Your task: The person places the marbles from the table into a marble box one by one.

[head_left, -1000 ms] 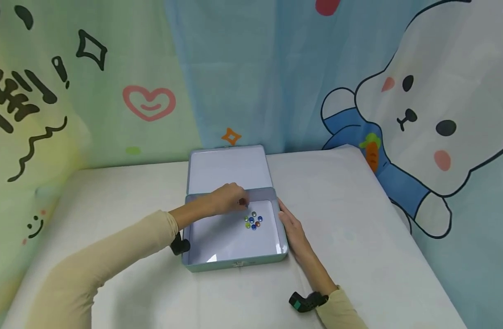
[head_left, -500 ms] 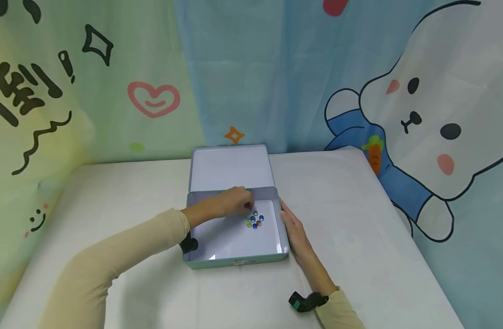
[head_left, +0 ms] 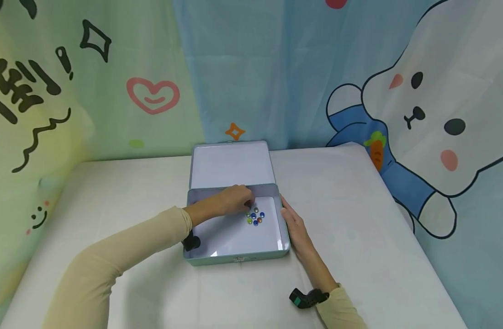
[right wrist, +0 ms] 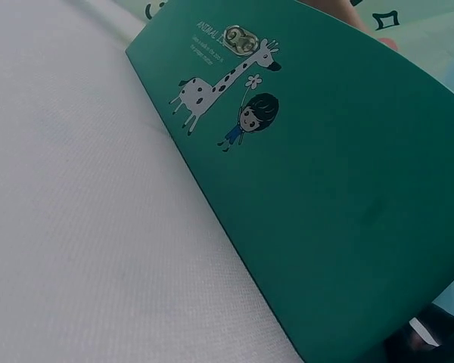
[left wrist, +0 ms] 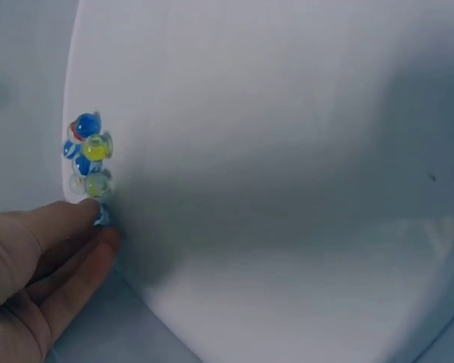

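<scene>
A tin box (head_left: 239, 260) lies open on the table, green outside and pale inside. My left hand (head_left: 235, 199) reaches into its far part. In the left wrist view a small blue marble (left wrist: 102, 217) is pinched between the thumb and fingers (left wrist: 87, 276). Right beside it, several glass marbles (head_left: 255, 215) sit in a tight cluster, among them blue, yellow-green and orange ones. Outside the box, my right hand (head_left: 295, 228) rests along the right wall with its fingers extended. The green side wall (right wrist: 325, 144) fills much of the right wrist view, with a giraffe and a child printed on it.
The box lid (head_left: 231, 164) is folded back toward the patterned curtain (head_left: 243, 68) behind. A white cloth (head_left: 358, 256) covers the table. A black wrist device (head_left: 309, 298) is on the right wrist, another (head_left: 191, 241) on the left.
My left hand has shifted slightly to the right, closer to the marble cluster. The right hand stays at the box wall. The head view has tilted a little.
</scene>
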### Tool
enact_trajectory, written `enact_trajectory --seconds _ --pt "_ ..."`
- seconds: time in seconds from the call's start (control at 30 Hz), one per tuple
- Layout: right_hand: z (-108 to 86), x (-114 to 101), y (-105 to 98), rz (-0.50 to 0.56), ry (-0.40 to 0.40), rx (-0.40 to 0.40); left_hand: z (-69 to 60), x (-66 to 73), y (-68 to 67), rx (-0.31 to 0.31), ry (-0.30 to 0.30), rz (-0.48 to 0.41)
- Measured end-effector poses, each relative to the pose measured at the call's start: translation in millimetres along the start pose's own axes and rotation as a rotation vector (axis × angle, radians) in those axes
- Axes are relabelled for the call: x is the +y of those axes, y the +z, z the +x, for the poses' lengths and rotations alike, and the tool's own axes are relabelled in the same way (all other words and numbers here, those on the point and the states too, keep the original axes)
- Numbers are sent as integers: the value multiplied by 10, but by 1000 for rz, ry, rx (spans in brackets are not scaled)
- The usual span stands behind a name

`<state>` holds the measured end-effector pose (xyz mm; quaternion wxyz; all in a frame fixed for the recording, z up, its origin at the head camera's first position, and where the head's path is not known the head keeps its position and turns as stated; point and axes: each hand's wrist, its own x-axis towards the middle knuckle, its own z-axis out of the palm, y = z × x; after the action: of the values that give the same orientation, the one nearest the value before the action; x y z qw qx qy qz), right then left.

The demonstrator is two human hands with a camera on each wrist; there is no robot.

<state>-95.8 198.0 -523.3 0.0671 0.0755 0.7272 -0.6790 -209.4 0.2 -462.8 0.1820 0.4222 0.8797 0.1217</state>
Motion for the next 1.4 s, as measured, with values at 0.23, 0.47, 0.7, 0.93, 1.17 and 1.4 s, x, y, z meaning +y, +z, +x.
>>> enact_trajectory --seconds 0.23,0.47,0.7,0.93,1.17,1.4 --pt "14 19 7 -10 -9 5 -150 25 -288 37 9 13" --pt "11 34 2 -21 -21 -1 -716 -196 -752 208 -26 -139" --pt "11 29 10 -6 -20 -6 -1566 -753 -662 381 -234 -324" --pt "10 37 -10 -11 -3 -8 -2232 -1063 -88 483 -372 -332" --pt "5 27 -15 3 -5 -17 -2480 -1130 343 576 -312 -344" --pt "11 23 11 -3 -2 -14 -2462 -1174 498 544 -238 -329"
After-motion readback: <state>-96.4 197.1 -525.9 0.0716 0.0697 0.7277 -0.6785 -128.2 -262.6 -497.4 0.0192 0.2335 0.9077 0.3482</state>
